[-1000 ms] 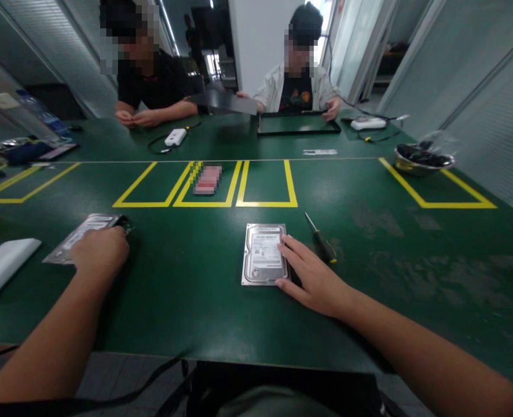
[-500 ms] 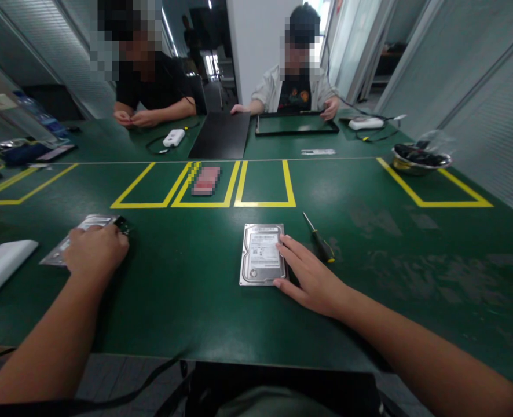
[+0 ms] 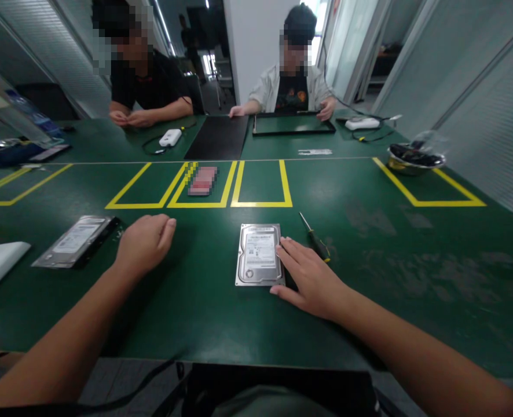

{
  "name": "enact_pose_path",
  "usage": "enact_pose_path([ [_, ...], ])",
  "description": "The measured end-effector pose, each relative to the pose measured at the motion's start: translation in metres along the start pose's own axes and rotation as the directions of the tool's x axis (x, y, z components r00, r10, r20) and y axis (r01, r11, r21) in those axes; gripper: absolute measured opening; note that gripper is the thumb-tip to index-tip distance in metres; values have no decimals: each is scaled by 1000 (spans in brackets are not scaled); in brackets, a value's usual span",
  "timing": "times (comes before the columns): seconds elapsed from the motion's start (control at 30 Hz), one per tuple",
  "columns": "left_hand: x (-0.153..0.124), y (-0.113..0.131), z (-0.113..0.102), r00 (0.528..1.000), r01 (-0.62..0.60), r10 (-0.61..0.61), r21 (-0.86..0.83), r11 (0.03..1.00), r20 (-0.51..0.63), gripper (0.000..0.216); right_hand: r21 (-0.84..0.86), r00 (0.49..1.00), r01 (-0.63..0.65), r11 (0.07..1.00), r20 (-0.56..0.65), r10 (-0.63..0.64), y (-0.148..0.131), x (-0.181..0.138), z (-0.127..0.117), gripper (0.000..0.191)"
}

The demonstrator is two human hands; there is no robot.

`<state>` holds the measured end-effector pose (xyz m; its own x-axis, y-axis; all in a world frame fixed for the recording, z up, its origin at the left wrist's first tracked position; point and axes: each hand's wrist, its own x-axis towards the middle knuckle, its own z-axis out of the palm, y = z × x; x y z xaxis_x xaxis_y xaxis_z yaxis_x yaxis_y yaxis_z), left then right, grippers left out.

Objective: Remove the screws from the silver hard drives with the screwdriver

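A silver hard drive (image 3: 259, 255) with a white label lies flat on the green table in front of me. My right hand (image 3: 306, 272) rests at its right edge, fingers stretched out and touching it. To the left, my left hand (image 3: 146, 243) is closed above the table; whatever its curled fingers hold, if anything, is hidden. Beyond its wrist side lies a second hard drive (image 3: 76, 240), tilted in view and seemingly in a clear bag, with tiny bits (image 3: 118, 233) beside it. A screwdriver (image 3: 317, 240) with a dark green and yellow handle lies past my right fingers.
Yellow tape outlines (image 3: 263, 204) mark the table, one holding a blurred reddish item (image 3: 202, 180). A metal bowl (image 3: 415, 159) of dark items stands at right. A white object (image 3: 0, 263) lies at left. Opposite sit two people, one touching a black frame (image 3: 293, 132) and a black panel (image 3: 217, 139).
My left hand has moved right, away from the second hard drive, and its fingers have closed. My right hand has stayed at the first drive. The view has shifted slightly.
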<state>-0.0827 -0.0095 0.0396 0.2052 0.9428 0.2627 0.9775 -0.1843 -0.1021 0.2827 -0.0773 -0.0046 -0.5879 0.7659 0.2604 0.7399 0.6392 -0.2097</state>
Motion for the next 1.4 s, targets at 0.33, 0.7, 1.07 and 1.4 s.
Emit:
enact_pose_path([
  [0.33,12,90,-10,965,-248,128,-627,739,-230,18,63,996,-74,995,48,71,3,2,3,80],
  [0.7,29,120,7,967,-242,189,-843,480,-170,10,86,998,-63,994,-1,64,3,2,4,77],
  [1.07,35,130,-2,925,-313,338,-852,420,-173,8,72,998,-61,996,23,59,2,2,-1,77],
  [1.4,32,135,-3,893,-380,418,-776,503,-166,10,88,989,-134,987,76,127,3,2,-13,72],
])
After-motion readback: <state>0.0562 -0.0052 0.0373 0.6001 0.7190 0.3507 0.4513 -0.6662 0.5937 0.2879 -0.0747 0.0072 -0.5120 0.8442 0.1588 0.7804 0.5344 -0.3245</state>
